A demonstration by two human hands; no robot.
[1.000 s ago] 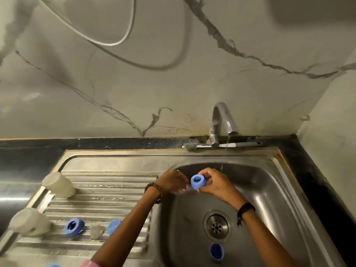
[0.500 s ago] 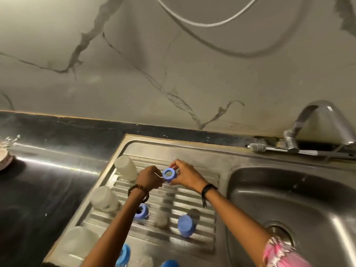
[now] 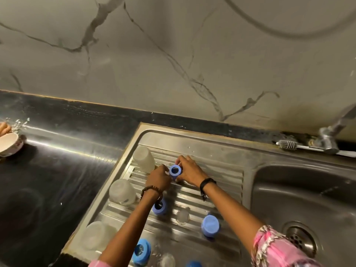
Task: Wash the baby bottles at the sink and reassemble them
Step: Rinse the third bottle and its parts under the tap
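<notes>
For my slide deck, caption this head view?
Both hands hold a blue bottle ring over the drainboard among upturned bottles.

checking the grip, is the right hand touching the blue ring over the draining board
Touching. The head view shows the right hand with fingers curled round the blue ring, no gap between them; the left hand meets it too.

Home kitchen, steel sink (image 3: 250, 170), faucet (image 3: 327, 139)

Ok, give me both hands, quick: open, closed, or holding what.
Left hand: fingers pinch the side of the blue bottle ring over the drainboard.
Right hand: fingers curled round the same blue bottle ring, holding it.
</notes>
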